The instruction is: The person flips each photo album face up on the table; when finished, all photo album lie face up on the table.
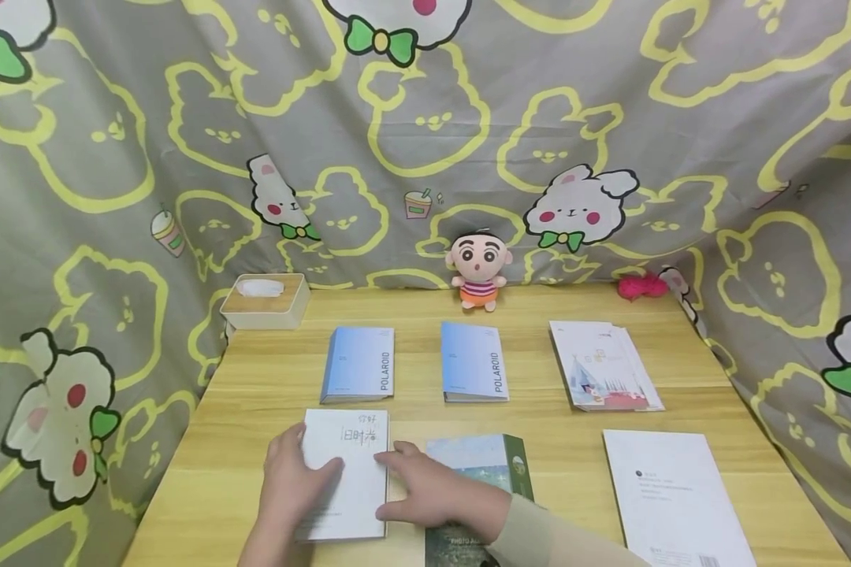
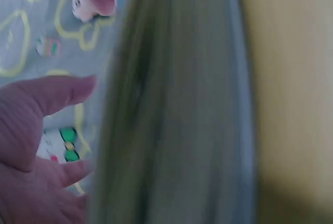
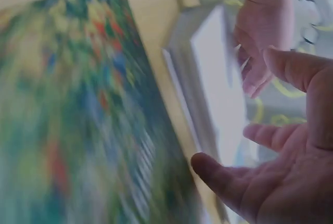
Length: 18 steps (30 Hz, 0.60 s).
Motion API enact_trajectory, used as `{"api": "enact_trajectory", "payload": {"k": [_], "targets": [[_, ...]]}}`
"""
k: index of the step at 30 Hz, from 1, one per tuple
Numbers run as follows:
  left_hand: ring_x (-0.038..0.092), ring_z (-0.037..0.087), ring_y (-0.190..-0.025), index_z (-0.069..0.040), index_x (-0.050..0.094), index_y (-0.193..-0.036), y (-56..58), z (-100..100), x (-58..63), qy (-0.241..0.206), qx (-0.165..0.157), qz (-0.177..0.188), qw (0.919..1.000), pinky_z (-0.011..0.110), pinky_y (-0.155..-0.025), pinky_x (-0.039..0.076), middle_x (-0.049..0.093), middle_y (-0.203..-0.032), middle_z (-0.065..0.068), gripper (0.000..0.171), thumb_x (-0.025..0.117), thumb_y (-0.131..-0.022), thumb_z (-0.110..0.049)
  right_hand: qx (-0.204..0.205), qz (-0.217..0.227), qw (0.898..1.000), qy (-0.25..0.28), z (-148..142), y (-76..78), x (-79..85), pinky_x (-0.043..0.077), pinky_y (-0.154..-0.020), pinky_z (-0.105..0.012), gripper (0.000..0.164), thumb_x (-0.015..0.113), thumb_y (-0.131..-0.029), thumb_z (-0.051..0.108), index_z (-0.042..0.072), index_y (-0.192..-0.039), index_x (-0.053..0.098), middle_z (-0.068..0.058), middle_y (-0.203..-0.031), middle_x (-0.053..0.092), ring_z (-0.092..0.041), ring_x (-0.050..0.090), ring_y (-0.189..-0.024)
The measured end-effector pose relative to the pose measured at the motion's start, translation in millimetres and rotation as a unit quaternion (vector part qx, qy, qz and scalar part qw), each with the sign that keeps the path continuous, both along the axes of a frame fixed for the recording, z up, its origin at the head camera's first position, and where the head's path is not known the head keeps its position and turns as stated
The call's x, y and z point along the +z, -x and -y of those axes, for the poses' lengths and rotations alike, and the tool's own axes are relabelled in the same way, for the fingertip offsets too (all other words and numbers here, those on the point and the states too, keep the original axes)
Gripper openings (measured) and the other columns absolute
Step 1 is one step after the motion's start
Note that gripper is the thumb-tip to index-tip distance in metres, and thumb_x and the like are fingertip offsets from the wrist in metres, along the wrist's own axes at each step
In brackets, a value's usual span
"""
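A thick white book (image 1: 351,480) with handwritten-style characters on its cover lies at the front left of the table. My left hand (image 1: 288,476) is at its left side, thumb over the cover. In the left wrist view the book's page edges (image 2: 192,99) fill the middle, blurred, beside the left hand (image 2: 36,130). My right hand (image 1: 429,484) reaches to the book's right edge with fingers spread; whether it touches is unclear. Under the right forearm lies a green illustrated book (image 1: 471,457), partly hidden. The right wrist view shows its colourful cover (image 3: 83,109) near the right hand (image 3: 281,166).
Two blue POLAROID albums (image 1: 362,364) (image 1: 473,362) lie behind the hands. White booklets (image 1: 603,366) are stacked at right, with another white book (image 1: 674,496) in front. A tissue box (image 1: 265,303), a doll (image 1: 478,272) and a pink bundle (image 1: 641,286) line the back.
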State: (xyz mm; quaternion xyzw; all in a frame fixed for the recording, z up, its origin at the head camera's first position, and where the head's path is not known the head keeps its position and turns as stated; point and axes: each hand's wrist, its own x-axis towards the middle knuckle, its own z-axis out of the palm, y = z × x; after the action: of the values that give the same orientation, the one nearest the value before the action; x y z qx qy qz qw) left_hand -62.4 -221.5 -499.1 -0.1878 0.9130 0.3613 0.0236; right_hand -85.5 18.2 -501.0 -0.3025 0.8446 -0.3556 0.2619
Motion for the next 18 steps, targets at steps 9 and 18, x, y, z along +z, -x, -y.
{"api": "enact_trajectory", "payload": {"k": [9,18], "targets": [[0.058,0.039,-0.123,0.000,0.052,-0.149,9.1,-60.0,15.1,-0.025,-0.064,-0.121,0.9902,0.059,-0.101,0.053,0.049,-0.146,0.022,0.079,0.091,-0.082,-0.019,-0.104,-0.030,0.989,0.101,-88.6,13.2,9.4,0.054,-0.099,-0.051,0.073,0.078,-0.097,0.034,-0.001,-0.154,0.049,-0.021,-0.142,0.056,-0.036,0.060,-0.120],[0.063,0.044,-0.115,-0.003,0.051,-0.152,10.5,-117.3,2.3,-0.061,-0.246,-0.023,0.9671,0.064,-0.097,0.054,0.046,-0.150,0.028,0.098,0.096,-0.073,-0.036,-0.251,0.009,0.967,0.046,-152.2,13.6,4.5,0.056,-0.092,-0.056,0.069,0.079,-0.098,0.028,-0.003,-0.153,0.050,-0.025,-0.140,0.056,-0.039,0.061,-0.118]]}}
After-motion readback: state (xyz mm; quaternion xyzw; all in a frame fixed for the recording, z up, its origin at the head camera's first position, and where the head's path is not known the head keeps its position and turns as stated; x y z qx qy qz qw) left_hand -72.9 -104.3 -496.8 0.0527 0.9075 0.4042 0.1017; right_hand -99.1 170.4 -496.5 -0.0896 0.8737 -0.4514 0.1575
